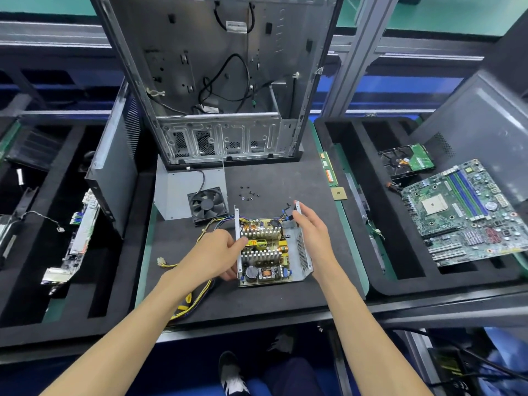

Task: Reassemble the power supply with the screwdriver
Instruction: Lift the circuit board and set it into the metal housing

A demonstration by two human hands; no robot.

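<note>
**Inspector:** Your power supply (270, 250) sits open on the dark mat (285, 178), near its front edge, circuit board and finned heat sinks facing up. Your left hand (217, 252) is at its left wall: the thumb reaches over the top of that metal edge and the fingers curl under the lower part, so you are gripping the housing there.

**Operator:** And the right?

**Inspector:** Your right hand (310, 224) lies along the far right corner of the housing, fingers nearly straight and close together, tips against the upright metal tab by the black connector. It touches rather than clasps (I cannot tell whether the thumb, hidden behind the palm, presses the perforated side wall).

**Operator:** Other parts?

**Inspector:** The grey cover (183, 190) with the black fan (208, 203) lies apart from the power supply, to its far left, in front of the upright computer case (225, 81). A cluster of small black screws (249, 193) rests on the mat between the fan and your right hand. The yellow and black cable bundle (194, 298) trails from the housing's left side under your left forearm toward the mat's front edge. A motherboard (468, 210) and a hard drive (408, 161) lie in the foam tray (357, 138) on your right.
</note>
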